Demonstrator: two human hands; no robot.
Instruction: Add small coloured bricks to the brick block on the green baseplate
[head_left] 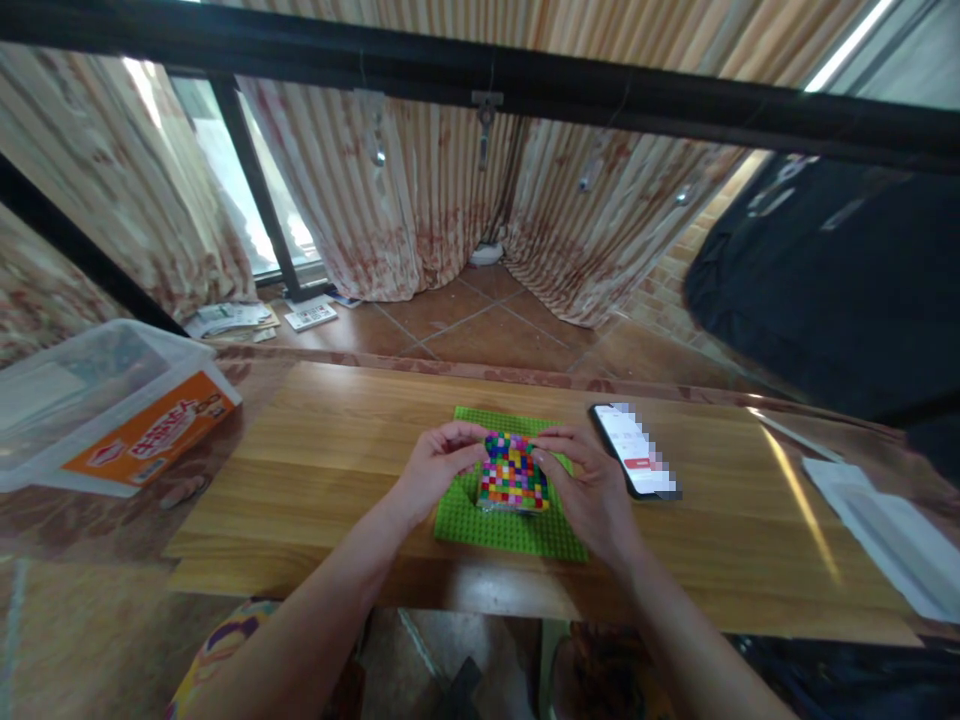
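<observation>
A block of many small coloured bricks (514, 480) stands over the green studded baseplate (480, 535). Whether it touches the plate I cannot tell. My left hand (439, 462) pinches its upper left corner between thumb and fingers. On the opposite side, my right hand (589, 485) has its thumb and fingers closed on the upper right corner. The block's face is a mix of red, yellow, green, blue, pink and white squares, and its lower edge looks clear or whitish. Its back is hidden from me.
A phone (634, 450) with a lit screen lies right of the baseplate on the wooden table (315, 480). At the far left stands a clear plastic bin (45, 445) with an orange label. White paper or packaging (885, 530) is at the right end. A dark bar (450, 60) crosses above.
</observation>
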